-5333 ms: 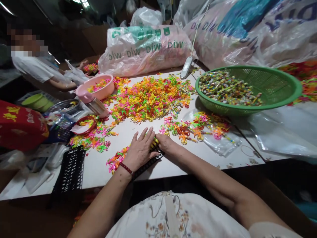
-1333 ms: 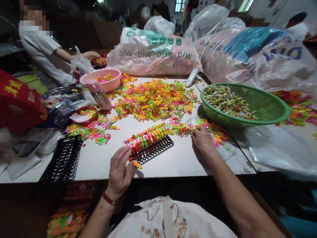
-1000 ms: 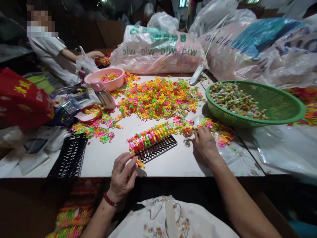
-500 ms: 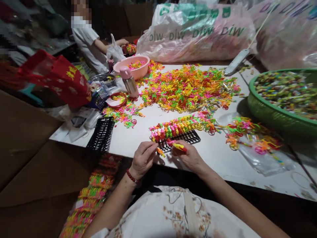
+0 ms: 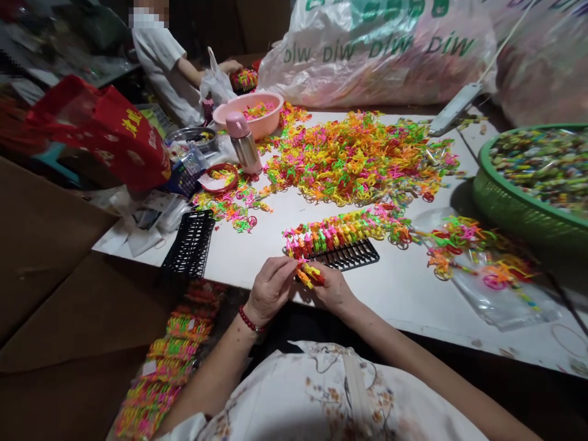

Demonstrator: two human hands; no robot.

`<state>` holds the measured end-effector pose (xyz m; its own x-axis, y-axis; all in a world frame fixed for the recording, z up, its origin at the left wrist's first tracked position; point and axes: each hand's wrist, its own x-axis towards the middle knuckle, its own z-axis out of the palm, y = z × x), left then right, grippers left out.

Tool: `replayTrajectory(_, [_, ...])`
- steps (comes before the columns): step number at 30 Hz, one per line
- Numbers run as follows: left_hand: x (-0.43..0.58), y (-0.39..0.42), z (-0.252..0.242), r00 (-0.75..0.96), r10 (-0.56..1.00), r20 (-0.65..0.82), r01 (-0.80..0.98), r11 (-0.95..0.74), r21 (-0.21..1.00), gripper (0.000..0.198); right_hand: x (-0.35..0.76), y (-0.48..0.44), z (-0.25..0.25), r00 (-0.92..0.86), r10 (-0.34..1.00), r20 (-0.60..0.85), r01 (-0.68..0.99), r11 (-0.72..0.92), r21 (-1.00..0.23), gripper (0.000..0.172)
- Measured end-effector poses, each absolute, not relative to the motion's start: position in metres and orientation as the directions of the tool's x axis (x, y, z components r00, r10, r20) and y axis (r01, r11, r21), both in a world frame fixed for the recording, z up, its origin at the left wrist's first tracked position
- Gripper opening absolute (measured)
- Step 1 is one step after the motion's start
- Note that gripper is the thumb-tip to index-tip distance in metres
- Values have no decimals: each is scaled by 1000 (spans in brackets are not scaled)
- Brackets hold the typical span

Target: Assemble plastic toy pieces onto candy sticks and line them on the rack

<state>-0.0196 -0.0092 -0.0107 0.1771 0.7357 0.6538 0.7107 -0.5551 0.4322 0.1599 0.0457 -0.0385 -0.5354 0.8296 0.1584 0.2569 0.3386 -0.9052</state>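
Close together at the table's front edge, both my hands are closed on small bright plastic toy pieces point(image 5: 311, 275) in yellow, orange, red and pink. My left hand point(image 5: 271, 289), with a red bead bracelet point(image 5: 250, 320) at its wrist, pinches at their left end. From the right, my right hand point(image 5: 334, 289) grips the yellow and red ones; its fingertips are partly hidden. Just beyond lies a black plastic rack point(image 5: 356, 256), with a row of similar colourful pieces point(image 5: 331, 234) along its far side. How the held pieces join is too small to tell.
A large heap of bright pieces point(image 5: 362, 159) covers the table's middle. A green basket point(image 5: 509, 190) stands right, a pink basin point(image 5: 271, 122) and flask point(image 5: 245, 147) behind left. More black racks point(image 5: 190, 245) lie left. A co-worker point(image 5: 160, 67) sits at the far left.
My right hand has moved left, bringing its yellow and red pieces up against those at my left fingertips. The camera view has shifted slightly.
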Motion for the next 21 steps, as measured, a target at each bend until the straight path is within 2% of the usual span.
replayTrajectory(6, [-20,-9,-10,156,743,651,725,-534,435,46,162,50,-40,-560,800,213,299,435,-849,30])
replayTrajectory(11, [-22,-8,-12,173,748,641,715,-543,440,48,162,52,-36,-565,807,171,412,456,-789,17])
replayTrajectory(17, [-23,-8,-11,177,755,631,709,-543,450,48,163,52,-30,-561,820,114,411,395,-821,9])
replayTrajectory(21, [-25,-7,-9,204,758,619,698,-556,452,46,166,57,-23,-632,770,87,419,434,-798,8])
